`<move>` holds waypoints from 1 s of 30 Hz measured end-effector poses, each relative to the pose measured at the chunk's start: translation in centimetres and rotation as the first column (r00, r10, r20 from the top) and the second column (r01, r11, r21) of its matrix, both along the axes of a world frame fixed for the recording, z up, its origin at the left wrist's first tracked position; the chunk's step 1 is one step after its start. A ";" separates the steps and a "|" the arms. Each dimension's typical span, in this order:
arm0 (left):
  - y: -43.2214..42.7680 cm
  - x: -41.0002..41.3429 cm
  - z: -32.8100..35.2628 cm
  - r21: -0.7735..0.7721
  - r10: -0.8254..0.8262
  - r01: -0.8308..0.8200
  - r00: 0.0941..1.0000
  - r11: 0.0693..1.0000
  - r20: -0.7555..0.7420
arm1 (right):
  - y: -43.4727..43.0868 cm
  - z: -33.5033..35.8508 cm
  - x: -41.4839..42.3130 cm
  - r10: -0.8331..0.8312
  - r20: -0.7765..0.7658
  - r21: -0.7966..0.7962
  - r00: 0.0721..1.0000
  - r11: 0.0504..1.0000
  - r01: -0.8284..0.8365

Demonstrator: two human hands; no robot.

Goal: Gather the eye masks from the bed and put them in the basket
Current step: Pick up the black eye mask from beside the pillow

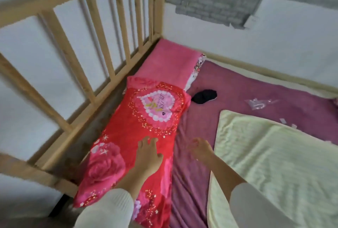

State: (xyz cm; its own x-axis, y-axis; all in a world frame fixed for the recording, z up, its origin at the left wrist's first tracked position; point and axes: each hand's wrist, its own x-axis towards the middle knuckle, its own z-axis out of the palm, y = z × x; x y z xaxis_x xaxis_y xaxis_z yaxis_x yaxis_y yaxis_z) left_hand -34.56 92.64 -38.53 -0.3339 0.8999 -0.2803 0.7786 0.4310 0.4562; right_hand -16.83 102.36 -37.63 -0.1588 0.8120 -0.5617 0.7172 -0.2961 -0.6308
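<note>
A black eye mask (204,96) lies on the purple bed sheet (237,88), just right of the red pillow's far end. My left hand (149,154) hovers palm down over the red floral pillow (146,129), fingers spread, holding nothing. My right hand (200,150) is over the sheet beside the pillow, fingers loosely curled and blurred, with nothing visible in it. Both hands are well short of the mask. No basket is in view.
A pink pillow (170,63) lies beyond the red one against the wooden headboard rails (102,48). A pale yellow blanket (274,163) covers the right of the bed. A clear plastic wrapper (257,103) and small paper scraps (284,120) lie on the sheet.
</note>
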 end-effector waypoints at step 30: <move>36.1 -2.7 -29.3 -0.040 -0.335 0.346 0.864 0.937 -0.376 | 39.0 -25.6 -1.2 0.074 0.459 0.120 0.886 0.982 -0.144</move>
State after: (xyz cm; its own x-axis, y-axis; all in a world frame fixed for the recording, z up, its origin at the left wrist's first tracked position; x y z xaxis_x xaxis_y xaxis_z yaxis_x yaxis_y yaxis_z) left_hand -37.22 128.71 -67.84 -0.0795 0.9823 -0.1698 0.9887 0.0994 0.1122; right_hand -18.06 141.31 -63.26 -0.0099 0.8824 -0.4703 0.9564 -0.1289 -0.2621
